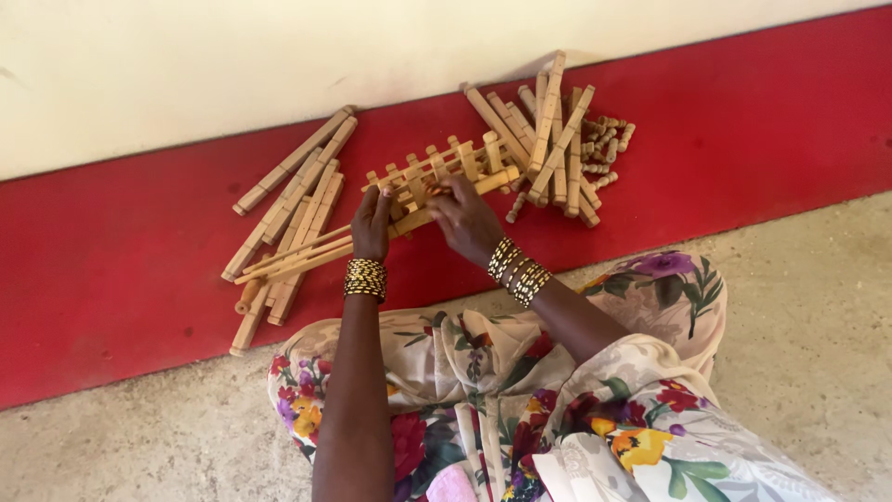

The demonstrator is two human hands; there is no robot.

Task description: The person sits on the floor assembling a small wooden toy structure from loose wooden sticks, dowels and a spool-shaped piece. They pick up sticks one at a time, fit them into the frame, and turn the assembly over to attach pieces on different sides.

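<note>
Wooden lattice frame (446, 172) lies on the red floor strip (139, 279), just below the cream wall (186, 65), about centre of view. It's two long parallel rails with short cross pieces slotted across them, tilted so its right end sits higher in frame.

Left hand (372, 223) rests on the lower-left part of the frame, fingers curled over the rail end, gripping it. Right hand (467, 218) is on the middle of the frame, fingers bent down onto a cross piece; looks like a pinch on it, but can't tell exactly which piece. Both wrists carry stacked gold-and-black bangles (365, 278).

Left of the frame: loose pile of long wooden slats (293, 209), roughly parallel, diagonal, some overlapping; the frame's long rails run into this pile. A few short round dowels (247, 297) lie at its lower edge.

Right of the frame: second heap of notched wooden sticks (553, 130), criss-crossed, touching the frame's right end. Small pegs (609, 139) are scattered just right of that heap.

Near side of the red strip: bare concrete floor (808, 325). Person sits on it, lap covered by floral-print fabric (520, 390) in cream, red, purple and yellow.

No packages, labels or signs visible.
</note>
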